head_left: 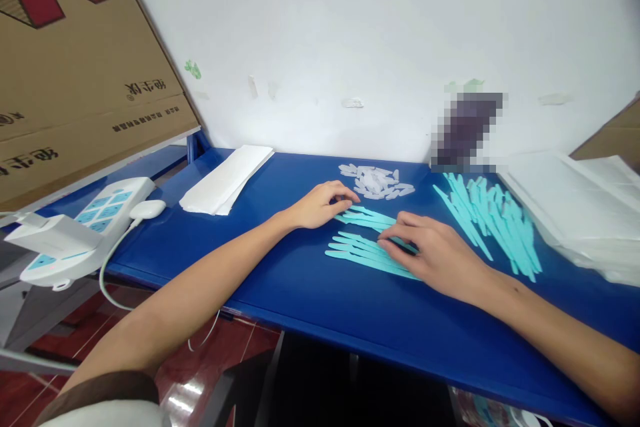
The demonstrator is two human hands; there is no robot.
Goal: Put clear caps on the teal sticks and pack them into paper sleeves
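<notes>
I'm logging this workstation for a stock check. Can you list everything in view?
Table: one, blue, fills the foreground.
Laid-out sticks: two short rows, turquoise, table centre, under the hands.
Stick pile: one loose heap, turquoise, right of the hands.
Small caps: one heap, clear-white, behind the hands.
Paper stack: one, white, rear left of the table.
Plastic bags: one stack, clear, far right.
Power strip: one, white with blue buttons, far left.
Cardboard box: one, brown, leaning at top left.
Left hand: one, fingertips at the rear row.
Right hand: one, lying on the front row.
</notes>
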